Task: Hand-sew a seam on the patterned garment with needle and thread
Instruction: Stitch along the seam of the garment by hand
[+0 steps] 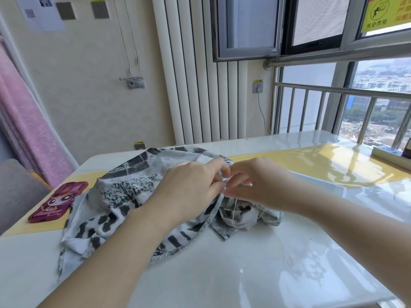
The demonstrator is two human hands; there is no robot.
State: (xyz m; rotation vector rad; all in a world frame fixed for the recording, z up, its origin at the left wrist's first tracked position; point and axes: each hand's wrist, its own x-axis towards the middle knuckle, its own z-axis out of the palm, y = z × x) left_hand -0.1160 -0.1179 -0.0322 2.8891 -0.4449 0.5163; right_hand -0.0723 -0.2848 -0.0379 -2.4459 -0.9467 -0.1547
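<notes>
A grey, black and white patterned garment lies bunched on the glossy white table. My left hand pinches a raised fold of the garment's edge with curled fingers. My right hand meets it from the right, fingertips pinched together right at that fold. The needle is too small to make out between the fingers. A pale thread hangs from under my right hand and loops down across the cloth.
A dark pink phone with a cartoon case lies left of the garment on a yellow runner. A power strip sits at the far right edge. A white radiator and railed window stand behind the table.
</notes>
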